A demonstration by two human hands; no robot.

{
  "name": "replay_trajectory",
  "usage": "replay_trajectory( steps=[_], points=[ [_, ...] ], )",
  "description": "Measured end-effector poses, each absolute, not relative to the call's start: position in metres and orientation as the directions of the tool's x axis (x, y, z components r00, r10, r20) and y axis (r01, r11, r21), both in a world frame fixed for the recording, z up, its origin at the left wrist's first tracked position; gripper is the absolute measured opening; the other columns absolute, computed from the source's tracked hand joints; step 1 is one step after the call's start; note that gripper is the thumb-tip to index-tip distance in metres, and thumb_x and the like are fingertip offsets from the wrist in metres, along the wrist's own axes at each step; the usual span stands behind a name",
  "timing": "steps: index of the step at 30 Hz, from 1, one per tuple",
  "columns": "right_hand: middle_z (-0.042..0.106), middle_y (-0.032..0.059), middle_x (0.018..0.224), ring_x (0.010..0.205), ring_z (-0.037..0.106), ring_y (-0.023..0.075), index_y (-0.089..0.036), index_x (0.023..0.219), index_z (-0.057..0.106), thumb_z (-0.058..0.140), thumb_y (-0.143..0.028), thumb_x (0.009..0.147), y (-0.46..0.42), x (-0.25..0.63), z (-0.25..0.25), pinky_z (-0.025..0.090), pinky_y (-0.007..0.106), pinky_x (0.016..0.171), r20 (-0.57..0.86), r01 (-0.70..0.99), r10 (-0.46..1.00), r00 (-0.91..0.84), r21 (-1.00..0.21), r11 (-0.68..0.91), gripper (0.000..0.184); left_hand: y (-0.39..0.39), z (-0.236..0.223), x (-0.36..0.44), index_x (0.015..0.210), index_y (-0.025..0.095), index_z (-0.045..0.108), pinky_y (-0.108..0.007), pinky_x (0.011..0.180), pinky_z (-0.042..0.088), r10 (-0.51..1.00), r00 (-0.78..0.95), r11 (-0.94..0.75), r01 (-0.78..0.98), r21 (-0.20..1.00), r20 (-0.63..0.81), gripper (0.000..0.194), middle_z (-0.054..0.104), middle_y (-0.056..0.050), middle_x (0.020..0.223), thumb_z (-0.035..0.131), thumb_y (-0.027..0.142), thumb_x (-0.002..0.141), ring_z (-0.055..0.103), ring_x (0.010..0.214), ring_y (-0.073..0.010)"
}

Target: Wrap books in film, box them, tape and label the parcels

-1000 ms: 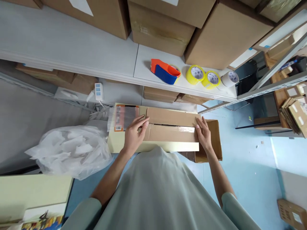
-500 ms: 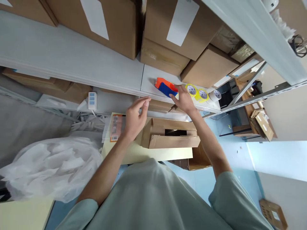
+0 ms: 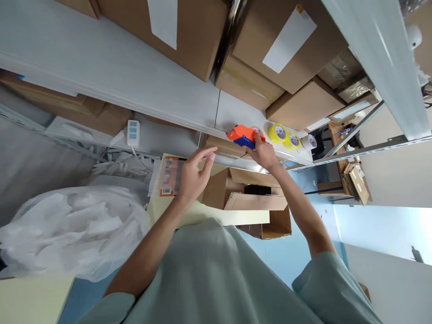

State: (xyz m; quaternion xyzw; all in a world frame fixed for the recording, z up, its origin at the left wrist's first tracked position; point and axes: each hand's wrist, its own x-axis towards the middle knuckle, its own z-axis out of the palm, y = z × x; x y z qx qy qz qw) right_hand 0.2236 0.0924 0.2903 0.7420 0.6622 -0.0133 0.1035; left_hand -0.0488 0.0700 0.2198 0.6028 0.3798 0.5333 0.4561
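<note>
My right hand (image 3: 264, 155) grips an orange and blue tape dispenser (image 3: 245, 136) by its right end, with the dispenser just over the shelf's front edge. Rolls of yellow tape (image 3: 279, 132) stand on the shelf beyond it, beside a whitish roll (image 3: 308, 142). My left hand (image 3: 195, 173) hovers empty, fingers stretched and thumb apart, left of the dispenser. Below both hands an open cardboard box (image 3: 216, 191) lies on the pale yellow tabletop (image 3: 236, 218), its flaps partly folded in and a dark gap between them.
Large cardboard boxes (image 3: 259, 81) fill the back of the grey shelf (image 3: 162, 85). A white power strip (image 3: 133, 133) hangs at the lower shelf's edge. A bag of white packing material (image 3: 77, 229) is at left. An open carton (image 3: 277, 223) is below the table's right end.
My right hand has closed on the tape dispenser and lifted it, turning it off the shelf toward me. My left hand has hardly moved. The camera view has shifted slightly.
</note>
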Motion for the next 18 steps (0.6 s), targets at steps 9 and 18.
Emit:
replay_trajectory(
  steps=[9,18],
  points=[
    [0.076,0.0209,0.121,0.110,0.078,0.0412,-0.020,0.154,0.045,0.049,-0.061,0.115,-0.010,0.196,0.333,0.067,0.056,0.088,0.002,0.963,0.963,-0.270,-0.006,0.270,0.057,0.050,0.240,-0.076,0.142,0.026,0.074,-0.041,0.107,0.065,0.888,0.145,-0.432,-0.066,0.899,0.437,0.036,0.078,-0.010,0.140,0.068,0.043,0.111,0.076,0.125,-0.0241],
    [0.077,0.0157,0.105,0.095,0.076,0.0377,-0.019,0.156,0.040,0.057,-0.043,0.113,-0.024,0.186,0.347,0.068,0.052,0.079,0.023,0.935,0.936,-0.351,0.065,0.349,0.052,0.044,0.237,-0.081,0.123,0.032,0.081,-0.045,0.097,0.064,0.745,0.140,-0.665,0.075,0.743,0.653,0.025,0.084,-0.003,0.113,0.085,0.042,0.101,0.078,0.101,-0.0236]
  ],
)
